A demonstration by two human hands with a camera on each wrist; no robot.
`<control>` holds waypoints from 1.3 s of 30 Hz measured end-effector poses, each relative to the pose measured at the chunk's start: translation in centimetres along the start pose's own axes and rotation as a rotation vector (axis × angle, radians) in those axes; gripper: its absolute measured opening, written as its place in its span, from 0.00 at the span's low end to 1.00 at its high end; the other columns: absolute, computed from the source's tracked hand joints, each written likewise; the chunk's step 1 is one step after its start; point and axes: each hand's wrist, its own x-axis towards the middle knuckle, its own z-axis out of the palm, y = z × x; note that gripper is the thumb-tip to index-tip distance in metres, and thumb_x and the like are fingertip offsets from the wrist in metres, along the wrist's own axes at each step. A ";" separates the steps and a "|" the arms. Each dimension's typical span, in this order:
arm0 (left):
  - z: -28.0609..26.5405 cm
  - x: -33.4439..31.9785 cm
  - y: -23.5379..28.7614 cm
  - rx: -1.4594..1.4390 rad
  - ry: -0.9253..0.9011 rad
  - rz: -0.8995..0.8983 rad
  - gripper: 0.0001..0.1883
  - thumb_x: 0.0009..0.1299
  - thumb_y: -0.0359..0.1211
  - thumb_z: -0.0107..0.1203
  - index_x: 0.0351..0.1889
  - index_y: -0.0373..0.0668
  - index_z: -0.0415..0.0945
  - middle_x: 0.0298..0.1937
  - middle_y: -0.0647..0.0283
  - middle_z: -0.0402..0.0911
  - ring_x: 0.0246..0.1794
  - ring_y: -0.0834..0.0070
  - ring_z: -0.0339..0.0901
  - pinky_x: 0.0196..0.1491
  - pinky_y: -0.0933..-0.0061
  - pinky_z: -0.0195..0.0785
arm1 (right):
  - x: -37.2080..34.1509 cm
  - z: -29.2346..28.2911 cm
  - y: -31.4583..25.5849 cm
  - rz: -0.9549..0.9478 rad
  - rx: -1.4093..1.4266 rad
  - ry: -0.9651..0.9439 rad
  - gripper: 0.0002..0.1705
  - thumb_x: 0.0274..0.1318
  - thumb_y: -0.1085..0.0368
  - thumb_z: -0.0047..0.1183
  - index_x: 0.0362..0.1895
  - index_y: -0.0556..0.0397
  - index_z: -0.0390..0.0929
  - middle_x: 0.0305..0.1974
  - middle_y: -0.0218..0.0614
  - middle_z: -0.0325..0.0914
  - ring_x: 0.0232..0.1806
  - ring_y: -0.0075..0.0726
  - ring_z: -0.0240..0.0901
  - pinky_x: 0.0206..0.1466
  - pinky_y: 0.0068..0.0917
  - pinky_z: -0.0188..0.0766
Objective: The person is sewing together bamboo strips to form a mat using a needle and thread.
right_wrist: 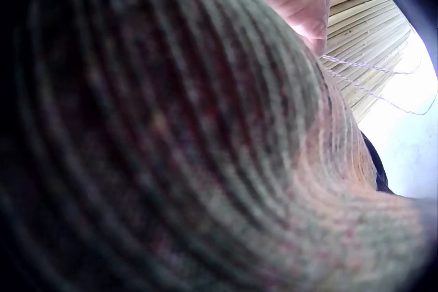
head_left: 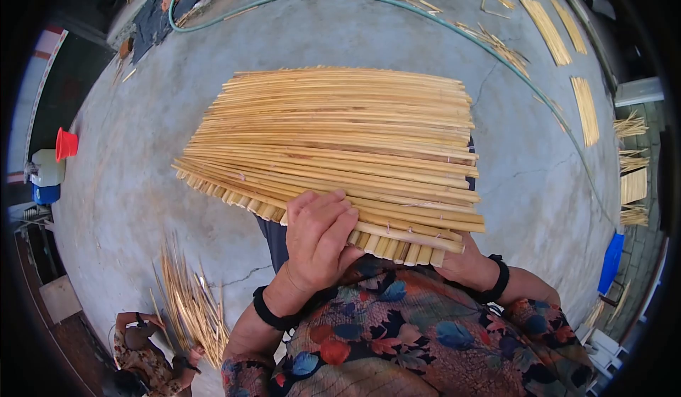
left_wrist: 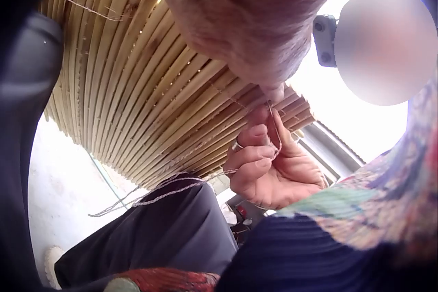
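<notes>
A mat of yellow reed stalks (head_left: 340, 127) tied side by side lies across the person's lap, its near edge folded under. Fingers of the left hand (head_left: 319, 237) bend over this near edge and grip it from above. Most of the right hand (left_wrist: 277, 165) is hidden beneath the mat in the head view. From below, the left wrist view shows it with curled fingers, a ring on one, pinching a thin twine (left_wrist: 168, 191) close to the left hand. Loose twine trails under the stalks. A patterned sleeve (right_wrist: 171, 128) covers most of the right wrist view.
A green hose (head_left: 454, 24) curves over the concrete floor. Bundles of reeds (head_left: 545, 31) lie at the far right, and a loose pile of stalks (head_left: 188, 298) is at the lower left beside another person (head_left: 145, 354). A red bucket (head_left: 67, 144) stands at the left.
</notes>
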 end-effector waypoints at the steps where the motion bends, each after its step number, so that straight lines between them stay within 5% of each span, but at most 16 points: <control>1: 0.1 -0.2 -0.1 -0.008 0.008 0.001 0.22 0.64 0.44 0.53 0.47 0.37 0.70 0.42 0.53 0.75 0.44 0.57 0.75 0.46 0.55 0.62 | -0.3 0.3 0.5 0.032 0.069 -0.010 0.20 0.59 0.65 0.44 0.56 0.50 0.68 0.54 0.41 0.70 0.55 0.52 0.65 0.59 0.38 0.62; 9: -0.3 0.1 -0.4 -0.016 0.027 0.007 0.22 0.63 0.44 0.53 0.46 0.36 0.71 0.42 0.53 0.75 0.43 0.56 0.75 0.46 0.55 0.62 | 0.8 0.3 0.1 0.014 0.209 -0.025 0.21 0.60 0.60 0.47 0.57 0.49 0.68 0.55 0.41 0.69 0.56 0.49 0.65 0.61 0.37 0.61; 12: -0.2 0.1 -0.4 -0.013 0.030 0.013 0.22 0.63 0.44 0.54 0.46 0.36 0.71 0.42 0.53 0.75 0.43 0.56 0.75 0.45 0.56 0.63 | 1.1 1.1 0.6 -0.220 0.047 0.116 0.21 0.61 0.62 0.49 0.58 0.51 0.67 0.54 0.37 0.71 0.55 0.41 0.68 0.60 0.33 0.63; 14: -0.1 0.2 -0.2 -0.013 0.038 0.014 0.21 0.63 0.43 0.54 0.46 0.36 0.71 0.42 0.53 0.75 0.43 0.57 0.75 0.45 0.56 0.63 | 0.8 2.6 1.0 -0.063 0.799 0.146 0.22 0.60 0.68 0.50 0.59 0.51 0.66 0.55 0.32 0.71 0.55 0.30 0.68 0.59 0.27 0.63; 18: -0.3 0.3 -0.3 0.000 0.031 0.013 0.22 0.62 0.43 0.54 0.46 0.36 0.71 0.42 0.54 0.75 0.43 0.57 0.75 0.44 0.57 0.64 | 0.5 1.4 0.6 0.043 0.998 0.089 0.24 0.59 0.72 0.50 0.60 0.51 0.66 0.56 0.30 0.70 0.55 0.23 0.66 0.58 0.23 0.63; 20: -0.2 0.4 -0.5 -0.007 0.053 -0.006 0.22 0.62 0.43 0.55 0.46 0.36 0.71 0.42 0.54 0.75 0.43 0.57 0.75 0.44 0.57 0.64 | 0.2 0.5 0.9 0.256 1.233 -0.151 0.23 0.60 0.71 0.48 0.61 0.52 0.65 0.56 0.30 0.70 0.56 0.25 0.66 0.59 0.26 0.63; 24: -0.2 0.5 -0.3 -0.019 0.050 0.012 0.22 0.61 0.42 0.56 0.46 0.36 0.71 0.42 0.54 0.75 0.43 0.57 0.75 0.44 0.56 0.64 | 1.2 -0.1 0.2 0.299 0.944 -0.032 0.21 0.60 0.71 0.47 0.59 0.52 0.67 0.54 0.33 0.72 0.55 0.30 0.67 0.57 0.29 0.64; 26: -0.2 0.2 -0.3 -0.018 0.045 0.011 0.22 0.60 0.42 0.57 0.46 0.36 0.71 0.42 0.53 0.75 0.43 0.57 0.75 0.44 0.57 0.64 | 1.4 0.3 1.2 -0.064 0.381 0.010 0.20 0.60 0.70 0.46 0.57 0.51 0.69 0.54 0.36 0.72 0.57 0.37 0.67 0.59 0.30 0.62; 29: 0.0 0.3 -0.4 -0.005 0.055 0.016 0.23 0.60 0.42 0.57 0.46 0.35 0.72 0.42 0.53 0.75 0.43 0.57 0.75 0.44 0.57 0.64 | 1.0 0.7 1.5 0.150 0.635 0.042 0.19 0.60 0.69 0.47 0.56 0.49 0.71 0.55 0.39 0.71 0.58 0.41 0.66 0.60 0.28 0.60; 32: 0.0 0.6 -0.3 -0.014 0.053 0.016 0.22 0.61 0.42 0.56 0.46 0.35 0.72 0.43 0.53 0.75 0.43 0.57 0.75 0.44 0.57 0.64 | 1.5 -0.4 0.2 -0.046 0.243 0.066 0.20 0.59 0.69 0.47 0.57 0.48 0.70 0.57 0.39 0.70 0.59 0.41 0.65 0.62 0.29 0.58; 39: -0.1 0.5 -0.3 -0.007 0.039 0.016 0.22 0.62 0.43 0.55 0.46 0.35 0.72 0.43 0.53 0.75 0.43 0.57 0.75 0.44 0.58 0.64 | 0.8 -0.7 0.7 0.048 0.364 -0.042 0.20 0.60 0.68 0.46 0.57 0.49 0.70 0.58 0.40 0.69 0.60 0.43 0.64 0.63 0.30 0.57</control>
